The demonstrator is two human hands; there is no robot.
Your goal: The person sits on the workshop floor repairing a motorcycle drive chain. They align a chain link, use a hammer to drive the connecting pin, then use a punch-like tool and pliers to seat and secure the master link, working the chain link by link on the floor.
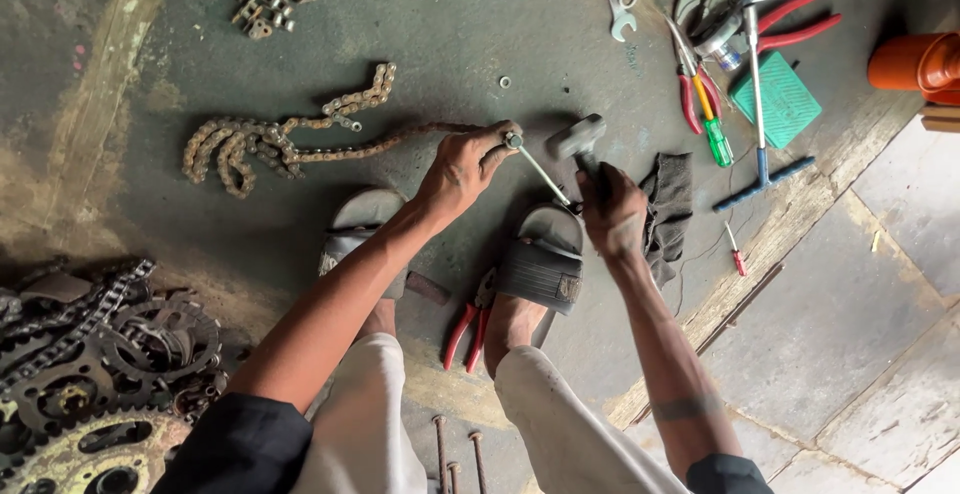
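Concrete floor — left hand (462,166) pinching chain (285,139) and punch (538,168), right hand (610,209) gripping hammer (580,144).

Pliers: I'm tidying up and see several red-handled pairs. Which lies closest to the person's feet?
The red-handled pliers lying between the two sandals; the other red-handled tools sit in the far pile top right.

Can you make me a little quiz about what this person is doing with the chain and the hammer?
1. True or false: the right hand holds the hammer.
2. What does the left hand hold against the rusty chain? A) a thin metal rod B) a paintbrush C) a cup
3. What colour are the handles of the pliers between the person's feet?

Key: 1 true. 2 A. 3 red.
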